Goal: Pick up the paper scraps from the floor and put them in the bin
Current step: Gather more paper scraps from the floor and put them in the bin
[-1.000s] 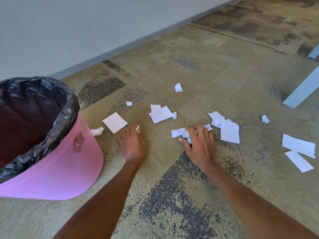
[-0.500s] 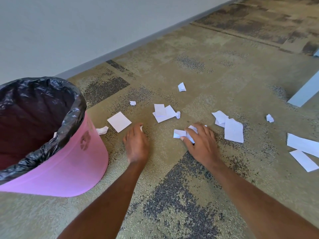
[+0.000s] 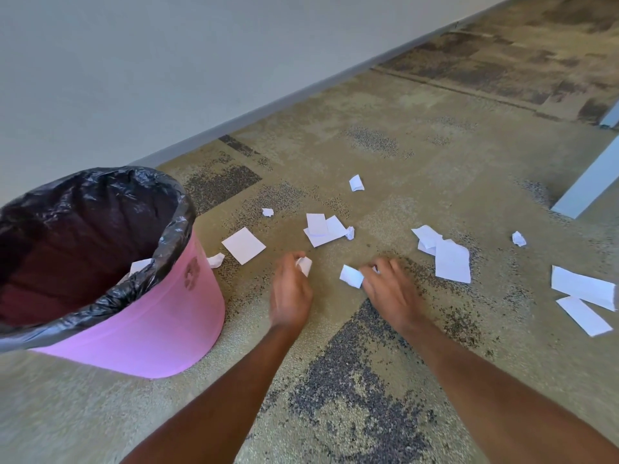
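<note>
Since a second ago both your hands have closed: left hand grips a scrap, right hand another. Bin at 9 o'clock; most scraps remain.

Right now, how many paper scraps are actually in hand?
2. A crumpled scrap is pinched in the left hand, and a folded scrap in the right hand. The right palm may hide more.
</note>
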Available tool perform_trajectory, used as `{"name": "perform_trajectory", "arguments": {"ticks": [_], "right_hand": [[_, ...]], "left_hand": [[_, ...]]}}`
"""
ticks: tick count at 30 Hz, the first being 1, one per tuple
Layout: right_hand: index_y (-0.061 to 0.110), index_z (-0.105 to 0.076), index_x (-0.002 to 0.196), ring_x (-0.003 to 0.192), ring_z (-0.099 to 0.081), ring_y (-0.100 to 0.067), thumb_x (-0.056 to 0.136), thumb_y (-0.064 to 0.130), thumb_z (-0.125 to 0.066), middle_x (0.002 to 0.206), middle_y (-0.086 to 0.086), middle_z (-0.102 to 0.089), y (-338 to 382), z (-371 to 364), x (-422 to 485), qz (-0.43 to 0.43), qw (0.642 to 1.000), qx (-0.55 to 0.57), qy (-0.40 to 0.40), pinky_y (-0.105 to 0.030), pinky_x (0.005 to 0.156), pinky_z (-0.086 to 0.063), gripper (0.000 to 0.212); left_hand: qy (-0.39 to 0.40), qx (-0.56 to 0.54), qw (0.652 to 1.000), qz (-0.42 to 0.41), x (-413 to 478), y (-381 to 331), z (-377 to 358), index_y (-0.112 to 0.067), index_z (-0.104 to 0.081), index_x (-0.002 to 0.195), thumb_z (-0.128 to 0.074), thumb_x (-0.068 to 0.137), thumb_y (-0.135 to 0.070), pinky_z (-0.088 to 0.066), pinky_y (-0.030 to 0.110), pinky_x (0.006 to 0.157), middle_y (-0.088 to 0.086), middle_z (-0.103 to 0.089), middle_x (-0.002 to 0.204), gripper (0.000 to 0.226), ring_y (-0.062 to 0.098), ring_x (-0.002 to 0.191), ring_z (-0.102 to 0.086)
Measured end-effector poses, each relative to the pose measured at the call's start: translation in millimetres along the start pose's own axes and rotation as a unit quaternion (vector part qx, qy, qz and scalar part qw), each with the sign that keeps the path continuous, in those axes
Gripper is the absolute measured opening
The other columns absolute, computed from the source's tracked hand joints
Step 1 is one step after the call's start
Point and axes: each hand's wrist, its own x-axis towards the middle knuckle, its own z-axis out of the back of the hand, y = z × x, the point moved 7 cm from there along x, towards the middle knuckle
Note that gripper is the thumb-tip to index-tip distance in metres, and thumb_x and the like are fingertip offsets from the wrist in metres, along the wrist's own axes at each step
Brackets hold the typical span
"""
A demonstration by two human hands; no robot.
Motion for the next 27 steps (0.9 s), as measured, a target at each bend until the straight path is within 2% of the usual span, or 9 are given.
{"name": "perform_trajectory", "arguments": {"ticks": [2,4,7,10,14,17,19,23,27], "right_hand": [[0.013,-0.073,0.114,0.095,-0.063,-0.024,0.098,0.017,-0.067,0.113,-0.008,-0.066,4.9,1.2,-6.3,0.019,0.999,0.030,0.001,-0.038,0.071,-0.062,0.018],[0.011,-0.073,0.113,0.092,-0.064,-0.023,0.099,0.014,-0.062,0.108,-0.006,-0.066,11.2,5.8,-16.1,0.024,0.998,0.057,-0.002,-0.038,0.070,-0.062,0.017],[0.010,-0.073,0.111,0.081,-0.063,-0.018,0.097,0.007,-0.064,0.097,-0.001,-0.066,19.9,17.0,-28.8,-0.053,0.988,0.146,-0.003,-0.030,0.060,-0.057,0.016],[0.019,-0.073,0.098,0.066,-0.058,-0.014,0.099,0.011,-0.066,0.080,0.003,-0.066,32.2,23.7,-37.2,-0.186,0.943,0.275,0.032,-0.017,0.051,-0.038,0.011],[0.025,-0.070,0.079,0.065,-0.058,-0.010,0.099,0.019,-0.064,0.077,0.005,-0.071,56.9,39.7,-43.8,-0.273,0.872,0.399,0.078,-0.024,0.053,-0.037,0.021],[0.023,-0.072,0.081,0.065,-0.055,-0.009,0.097,0.021,-0.066,0.081,0.005,-0.073,72.5,65.1,-40.7,-0.275,0.847,0.447,0.084,-0.024,0.052,-0.035,0.018],[0.023,-0.071,0.079,0.064,-0.053,-0.007,0.097,0.019,-0.064,0.079,0.006,-0.071,80.7,85.5,-32.5,-0.255,0.848,0.460,0.070,-0.022,0.054,-0.034,0.019],[0.024,-0.071,0.084,0.070,-0.061,-0.013,0.097,0.022,-0.063,0.082,0.007,-0.073,91.8,123.7,-17.0,-0.252,0.835,0.487,0.044,-0.032,0.062,-0.042,0.016],[0.025,-0.072,0.085,0.077,-0.068,-0.017,0.095,0.019,-0.064,0.084,0.007,-0.076,107.8,170.5,-0.1,-0.263,0.832,0.489,-0.008,-0.027,0.060,-0.046,0.014]], "left_hand": [[0.016,-0.033,0.999,0.020,-4.2,-8.8,-4.4,-0.019,-0.054,0.133,-0.046,0.109,-0.010,-0.043,0.030,0.065,-0.003,-0.062,0.116,0.027,0.013,0.086,-0.059],[0.043,-0.074,0.995,0.048,-10.4,-13.2,-14.1,-0.019,-0.055,0.129,-0.045,0.110,-0.014,-0.046,0.031,0.068,-0.002,-0.064,0.116,0.023,0.017,0.090,-0.062],[0.097,-0.110,0.985,0.090,-23.0,-18.4,-20.8,-0.017,-0.058,0.126,-0.045,0.108,-0.016,-0.055,0.038,0.076,0.006,-0.068,0.113,0.021,0.027,0.098,-0.067],[0.126,-0.124,0.979,0.106,-30.3,-33.8,-9.5,-0.011,-0.066,0.123,-0.045,0.104,-0.007,-0.047,0.032,0.072,0.004,-0.068,0.105,0.028,0.024,0.095,-0.065],[0.167,-0.208,0.940,0.213,-45.2,-35.0,6.7,-0.022,-0.068,0.116,-0.043,0.096,-0.009,-0.062,0.041,0.080,0.010,-0.074,0.109,0.035,0.032,0.100,-0.073],[0.179,-0.279,0.906,0.263,-50.1,-34.8,19.1,-0.025,-0.070,0.114,-0.044,0.095,-0.013,-0.065,0.049,0.086,0.008,-0.078,0.111,0.035,0.030,0.098,-0.076],[0.186,-0.322,0.890,0.264,-50.4,-51.5,34.8,-0.023,-0.073,0.110,-0.044,0.095,-0.005,-0.061,0.043,0.078,0.006,-0.078,0.100,0.037,0.026,0.088,-0.074],[0.184,-0.368,0.878,0.244,-47.4,-88.8,69.2,-0.021,-0.072,0.107,-0.041,0.098,0.000,-0.057,0.041,0.070,0.006,-0.074,0.091,0.039,0.020,0.078,-0.070],[0.164,-0.399,0.871,0.234,-44.3,-119.2,99.7,-0.012,-0.070,0.115,-0.041,0.098,0.002,-0.059,0.038,0.065,0.009,-0.076,0.095,0.037,0.020,0.078,-0.070]]}}
